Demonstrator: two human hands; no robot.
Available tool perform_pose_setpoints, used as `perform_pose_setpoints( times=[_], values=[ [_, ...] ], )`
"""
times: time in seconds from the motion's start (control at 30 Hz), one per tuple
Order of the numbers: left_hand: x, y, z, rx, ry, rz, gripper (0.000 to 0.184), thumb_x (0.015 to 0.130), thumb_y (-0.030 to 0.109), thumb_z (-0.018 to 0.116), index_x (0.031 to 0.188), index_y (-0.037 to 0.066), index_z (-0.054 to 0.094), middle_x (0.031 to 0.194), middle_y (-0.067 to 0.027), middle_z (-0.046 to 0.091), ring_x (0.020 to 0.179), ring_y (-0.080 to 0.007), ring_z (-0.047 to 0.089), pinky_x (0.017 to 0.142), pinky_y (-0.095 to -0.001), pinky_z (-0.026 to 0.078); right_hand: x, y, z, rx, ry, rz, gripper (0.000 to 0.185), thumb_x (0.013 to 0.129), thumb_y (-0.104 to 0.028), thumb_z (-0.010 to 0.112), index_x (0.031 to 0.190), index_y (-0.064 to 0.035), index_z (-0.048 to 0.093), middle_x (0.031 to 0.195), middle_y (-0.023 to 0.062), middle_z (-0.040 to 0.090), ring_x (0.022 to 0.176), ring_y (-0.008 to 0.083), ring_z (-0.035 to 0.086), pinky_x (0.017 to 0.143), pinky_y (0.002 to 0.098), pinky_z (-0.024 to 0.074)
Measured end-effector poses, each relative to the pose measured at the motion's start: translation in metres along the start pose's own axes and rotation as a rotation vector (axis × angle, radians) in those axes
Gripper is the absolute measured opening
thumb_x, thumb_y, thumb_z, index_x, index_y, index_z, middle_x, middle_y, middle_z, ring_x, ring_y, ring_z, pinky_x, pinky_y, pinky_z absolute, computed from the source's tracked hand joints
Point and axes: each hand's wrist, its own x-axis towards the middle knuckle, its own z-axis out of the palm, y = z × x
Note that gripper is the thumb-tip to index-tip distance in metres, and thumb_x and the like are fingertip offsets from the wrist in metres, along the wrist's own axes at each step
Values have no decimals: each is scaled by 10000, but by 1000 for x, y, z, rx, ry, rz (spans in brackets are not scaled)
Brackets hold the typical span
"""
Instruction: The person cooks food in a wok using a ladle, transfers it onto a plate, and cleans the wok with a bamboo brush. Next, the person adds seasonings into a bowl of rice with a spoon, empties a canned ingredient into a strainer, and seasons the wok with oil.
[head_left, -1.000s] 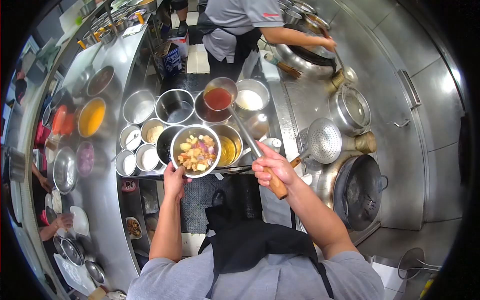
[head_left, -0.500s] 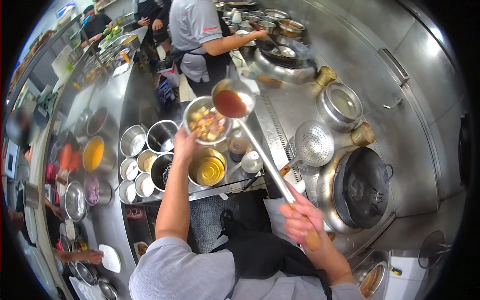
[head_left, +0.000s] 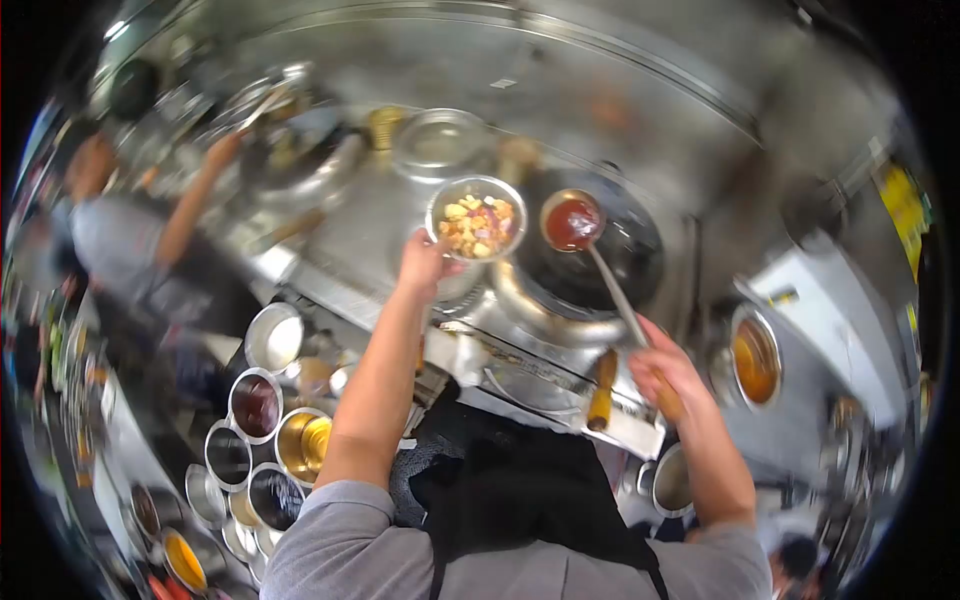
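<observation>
My left hand (head_left: 428, 264) is closed around the near-left rim of a round metal bowl (head_left: 482, 184). Diced, mixed-colour food pieces (head_left: 478, 228) lie inside it, some golden and some purplish. With my right hand (head_left: 666, 372) I grip the wooden end of a long-handled ladle (head_left: 617, 284). Its cup carries a dark red sauce (head_left: 574, 222). The ladle cup is over a black wok (head_left: 640, 250) on the burner, and the bowl is just left of the wok. Motion blur hides much of the wok's inside.
Several metal containers, one with golden liquid (head_left: 302, 446), stand at lower left. A pot (head_left: 395, 150) sits behind the bowl. A yellow-brown handle (head_left: 601, 392) lies at the stove's front edge. On the right is a pan of orange-brown liquid (head_left: 757, 366). A person (head_left: 125, 240) works at left.
My view has swung right toward the wok. The bowl and the sauce-filled ladle have moved from above the containers to the stove, the ladle now over the wok. Both remain held.
</observation>
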Motion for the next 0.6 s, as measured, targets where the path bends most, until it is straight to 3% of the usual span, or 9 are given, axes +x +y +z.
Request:
perform_pose_setpoints(
  times=[0.1, 0.2, 0.27, 0.3, 0.37, 0.4, 0.43, 0.5, 0.6],
  values=[
    [15, -25, 79, -12, -85, -22, 177, 888, 48, 542, 1045, -8, 482, 900, -153, 619, 660, -229, 657, 469, -277, 547, 30, 18, -42, -246, 205, -26, 789, 789, 22, 521, 1485, -136, 184, 676, 44, 512, 457, 109, 451, 411, 270, 386],
    [39, -67, 122, 229, -49, 49, 93, 889, 84, 556, 935, 11, 521, 902, -143, 613, 650, -218, 652, 459, -304, 527, 50, 50, -90, -530, 269, -122, 824, 789, 26, 519, 1500, -161, 148, 669, 19, 490, 480, 109, 465, 419, 271, 414],
    [53, -82, 141, 498, -71, 96, 70, 851, 78, 570, 851, 20, 531, 920, -167, 612, 776, -282, 660, 611, -399, 546, 60, 100, -125, -734, 387, -155, 835, 815, 30, 493, 1515, -193, 96, 682, 32, 523, 490, 132, 476, 457, 299, 430],
    [64, -93, 149, 507, -73, 100, 70, 851, 78, 570, 851, 20, 531, 920, -167, 612, 776, -282, 660, 611, -399, 546, 58, 126, -139, -815, 403, -224, 847, 820, 34, 485, 1520, -204, 70, 671, 30, 525, 488, 139, 476, 468, 303, 429],
    [82, -117, 163, 899, 54, 420, 69, 796, 54, 568, 853, 26, 540, 972, -203, 601, 957, -362, 610, 806, -456, 503, 39, 153, -135, -661, 356, -204, 880, 821, 34, 490, 1522, -215, 22, 623, 37, 507, 504, 156, 490, 497, 326, 437],
    [83, -113, 171, 924, 16, 379, 151, 750, 36, 564, 900, 23, 557, 1109, -228, 581, 1089, -420, 523, 925, -469, 442, 26, 164, -137, -648, 359, -196, 880, 821, 34, 490, 1522, -215, 22, 623, 37, 507, 504, 156, 490, 497, 326, 437],
    [87, -120, 176, 930, 10, 374, 151, 750, 36, 564, 900, 23, 557, 1109, -228, 581, 1089, -420, 523, 925, -469, 442, 15, 171, -139, -697, 407, -163, 873, 825, 24, 486, 1522, -226, 23, 602, 45, 499, 510, 167, 498, 509, 329, 442],
    [93, -127, 187, 1013, 190, 758, 203, 747, 44, 574, 950, 36, 578, 1240, -210, 540, 1089, -418, 536, 911, -464, 457, -1, 179, -151, -746, 449, -133, 867, 829, 13, 483, 1522, -236, 24, 582, 53, 491, 516, 177, 506, 521, 331, 448],
    [102, -118, 206, 1037, 155, 737, 236, 747, 38, 574, 982, 51, 590, 1326, -197, 492, 1111, -419, 533, 915, -468, 460, -22, 180, -181, -917, 493, -97, 798, 834, -32, 470, 1514, -260, 120, 569, 122, 496, 520, 258, 527, 598, 368, 471]
  ],
)
